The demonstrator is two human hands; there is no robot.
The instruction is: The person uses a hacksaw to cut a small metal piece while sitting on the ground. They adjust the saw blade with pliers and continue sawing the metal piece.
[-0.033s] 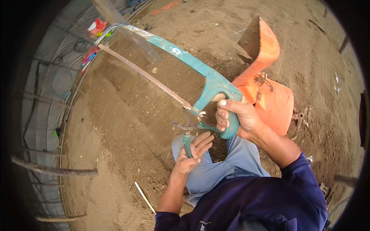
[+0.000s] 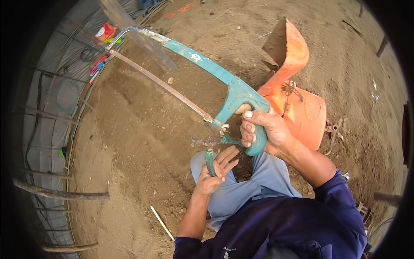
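My right hand point(image 2: 263, 131) is wrapped round the teal handle of a hacksaw point(image 2: 202, 64), whose rusty blade point(image 2: 159, 86) runs diagonally toward the upper left. Below the handle end of the blade, my left hand point(image 2: 215, 172) holds a green, rusted branched metal piece point(image 2: 209, 162) by its upright tube, with thumb against it and the other fingers loosely extended. Another green arm of that piece reaches right, toward my right hand, partly hidden by it. My legs point(image 2: 271, 177) in light blue trousers are underneath both hands.
A cut orange plastic container point(image 2: 304, 121), with an upright curved flap, lies on the dirt at right beside rusty metal bits point(image 2: 334, 128). A pale stick point(image 2: 161, 222) lies lower left. Wooden poles point(image 2: 60, 194) and grey sheeting point(image 2: 51, 151) line the left edge, with coloured items point(image 2: 103, 33) farther back.
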